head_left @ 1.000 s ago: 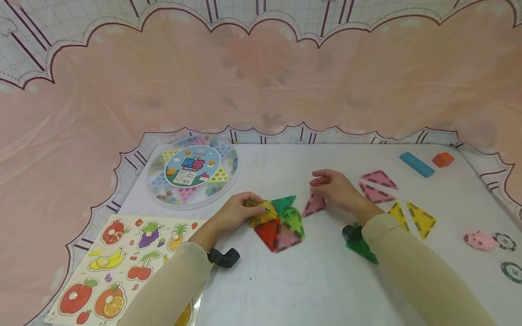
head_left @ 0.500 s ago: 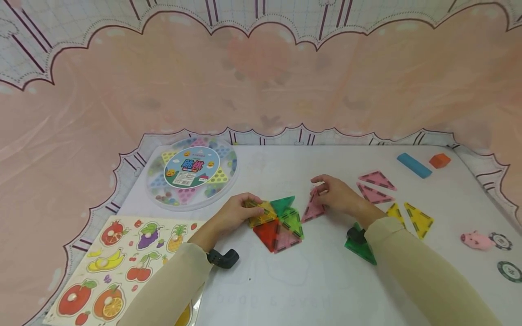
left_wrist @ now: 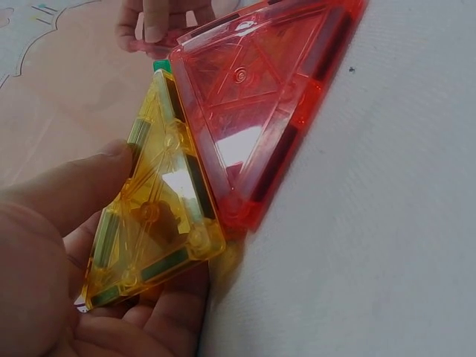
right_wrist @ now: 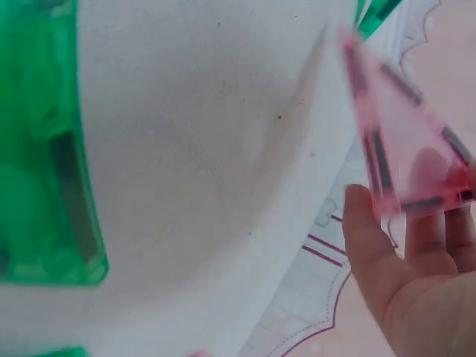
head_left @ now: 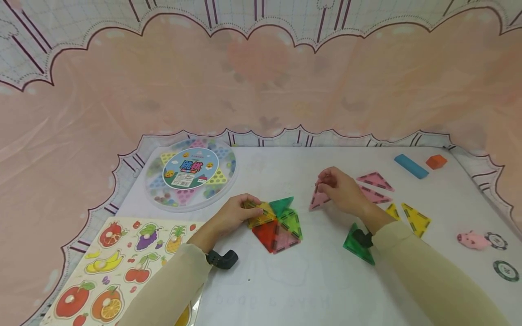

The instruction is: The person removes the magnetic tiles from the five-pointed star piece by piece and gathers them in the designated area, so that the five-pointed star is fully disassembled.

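Observation:
My left hand (head_left: 233,216) pinches a yellow triangular magnetic tile (left_wrist: 152,197) between thumb and fingers, at the left of a joined fan of tiles. Against it lies a red triangle tile (left_wrist: 245,111); a pink triangle (head_left: 287,240), a light-green triangle (head_left: 291,222) and a green triangle (head_left: 282,206) make up the rest of the fan. To the right of the fan, my right hand (head_left: 341,192) pinches a separate pink triangle tile (right_wrist: 409,145), tilted with one point away from the fingers. Below the right wrist rests a larger green triangle tile (head_left: 357,249).
Two pink tiles (head_left: 374,181) and two yellow tiles (head_left: 416,219) lie on the right. Farther out are a blue block (head_left: 411,166), an orange block (head_left: 436,161), a pink pig (head_left: 473,240) and round chips (head_left: 505,270). A round game box (head_left: 190,168) and fruit puzzle board (head_left: 122,253) occupy the left.
The right hand has shifted slightly right and away from the fan, turning the pink tile as it goes. The left hand keeps its grip on the yellow tile in the same place.

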The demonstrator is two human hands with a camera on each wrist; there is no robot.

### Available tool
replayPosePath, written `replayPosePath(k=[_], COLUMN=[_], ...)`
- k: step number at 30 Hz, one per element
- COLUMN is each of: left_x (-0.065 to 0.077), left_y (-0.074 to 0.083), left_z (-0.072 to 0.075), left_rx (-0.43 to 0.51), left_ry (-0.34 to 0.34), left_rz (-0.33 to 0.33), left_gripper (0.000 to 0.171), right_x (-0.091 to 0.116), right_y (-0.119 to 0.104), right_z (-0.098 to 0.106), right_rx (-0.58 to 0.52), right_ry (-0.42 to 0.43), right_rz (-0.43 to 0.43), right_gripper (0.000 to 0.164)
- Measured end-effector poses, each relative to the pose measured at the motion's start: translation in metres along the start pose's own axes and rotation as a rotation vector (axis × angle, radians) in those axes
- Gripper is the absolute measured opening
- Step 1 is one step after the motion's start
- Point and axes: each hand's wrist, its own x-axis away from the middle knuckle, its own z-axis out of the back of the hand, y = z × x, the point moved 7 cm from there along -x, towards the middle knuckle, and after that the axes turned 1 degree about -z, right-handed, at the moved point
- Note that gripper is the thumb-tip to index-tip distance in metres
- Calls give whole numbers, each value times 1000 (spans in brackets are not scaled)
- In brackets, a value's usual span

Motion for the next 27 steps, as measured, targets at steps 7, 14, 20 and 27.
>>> replayPosePath(k=[7, 14, 20, 27], left_x=[0, 0, 1, 0], left_y=[-2, -1, 1, 0], left_z=[1, 1, 1, 0], left_rx=[15, 7, 12, 9], left_ry=[-6, -3, -3, -7], left_rz=[-6, -3, 6, 17], left_gripper=[30, 29, 29, 29], right_x=[6, 10, 10, 12], right_y=[3, 9, 14, 29], right_z=[10, 28, 30, 23], right_rx=[31, 95, 161, 188], right_ry=[21, 67, 52, -29], right_rz=[6, -22, -20, -99], right_gripper=[25, 29, 33, 48])
